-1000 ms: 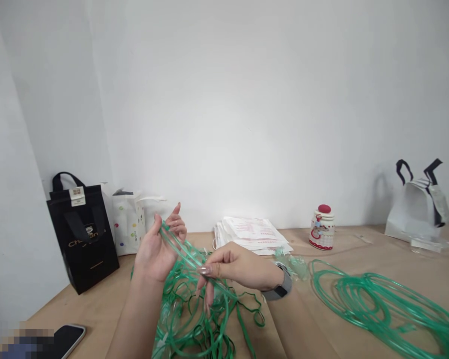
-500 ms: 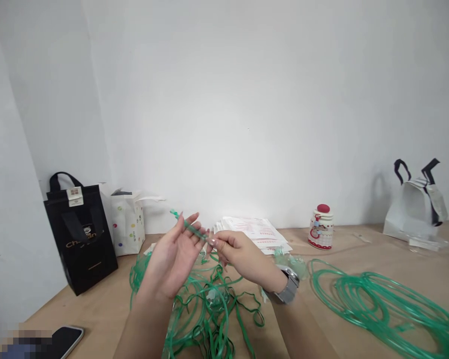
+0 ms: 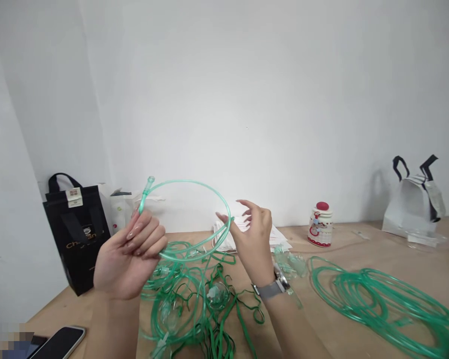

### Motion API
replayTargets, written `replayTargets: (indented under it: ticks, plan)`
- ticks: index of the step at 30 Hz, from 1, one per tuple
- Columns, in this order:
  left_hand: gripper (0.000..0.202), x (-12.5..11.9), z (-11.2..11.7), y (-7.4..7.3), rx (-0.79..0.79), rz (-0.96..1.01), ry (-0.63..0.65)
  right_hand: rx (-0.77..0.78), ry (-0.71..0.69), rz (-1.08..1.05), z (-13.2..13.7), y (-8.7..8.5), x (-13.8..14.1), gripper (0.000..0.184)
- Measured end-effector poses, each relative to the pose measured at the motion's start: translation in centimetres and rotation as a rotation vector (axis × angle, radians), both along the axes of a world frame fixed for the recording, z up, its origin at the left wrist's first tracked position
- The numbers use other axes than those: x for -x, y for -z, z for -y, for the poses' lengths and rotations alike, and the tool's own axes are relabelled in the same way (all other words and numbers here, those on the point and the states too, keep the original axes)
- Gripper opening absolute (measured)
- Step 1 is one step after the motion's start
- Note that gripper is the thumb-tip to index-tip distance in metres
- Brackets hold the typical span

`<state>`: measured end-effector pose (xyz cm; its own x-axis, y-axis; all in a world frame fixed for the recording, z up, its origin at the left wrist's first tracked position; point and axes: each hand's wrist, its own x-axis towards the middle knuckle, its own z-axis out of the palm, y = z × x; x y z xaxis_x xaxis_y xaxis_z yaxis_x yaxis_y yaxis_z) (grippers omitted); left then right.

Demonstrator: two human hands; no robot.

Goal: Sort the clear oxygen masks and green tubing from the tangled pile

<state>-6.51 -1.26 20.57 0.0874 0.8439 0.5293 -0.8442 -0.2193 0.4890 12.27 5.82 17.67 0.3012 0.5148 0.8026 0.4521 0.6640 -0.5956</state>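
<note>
My left hand (image 3: pixel 129 259) is closed around a clear green tube (image 3: pixel 189 181), raised above the table. A clear green connector (image 3: pixel 149 182) on the tube's end points up above my fingers. From that hand the tube bends rightward in a wide loop. My right hand (image 3: pixel 252 234), with a watch on the wrist, has its thumb and fingers spread. Its thumb lies by the right side of the loop; whether it touches is unclear. Below are tangled green tubes and dark green elastic straps (image 3: pixel 241 326), with a clear green oxygen mask (image 3: pixel 217 296) among them.
A large coil of green tubing (image 3: pixel 362 284) lies on the right. White printed packets (image 3: pixel 280 237) and a red-lidded jar (image 3: pixel 321 225) are near the wall. A black bag (image 3: pixel 78 239) and a phone (image 3: pixel 62 343) are at left; a white bag (image 3: pixel 407 209) stands far right.
My hands have moved apart, the left lower and leftward, the right to the right. My left hand has closed on the tube, now in a raised loop; my right fingers have spread from their pinch.
</note>
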Motion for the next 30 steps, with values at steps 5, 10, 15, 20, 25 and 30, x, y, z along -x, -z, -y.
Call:
replayTargets:
  ticks: [5, 10, 15, 20, 25, 30]
  plan:
    - [0.029, 1.0, 0.2, 0.4, -0.05, -0.109, 0.013, 0.43, -0.585, -0.211, -1.3, -0.4, -1.7, 0.033]
    - [0.027, 2.1, -0.1, 0.6, 0.016, -0.373, 0.081, 0.593, -1.236, -0.579, -1.9, -1.0, -2.9, 0.028]
    - [0.029, 3.6, -0.3, 1.3, 0.032, -0.661, 0.101, 0.555, -1.115, -0.63, -3.6, -0.3, -4.4, 0.007]
    - [0.032, 3.1, -1.0, 1.7, 0.056, -0.899, 0.055, 0.489, -1.053, -0.422, -2.7, -0.6, -4.3, 0.016]
    - [0.03, 0.9, -2.1, 1.7, 0.081, -1.129, 0.0, 0.389, -1.081, -0.099, -0.5, -1.2, -2.6, 0.021]
    - [0.032, 0.3, -2.0, 1.6, 0.005, -1.333, -0.046, 0.257, -0.928, -0.085, -0.2, -1.1, -1.9, 0.022]
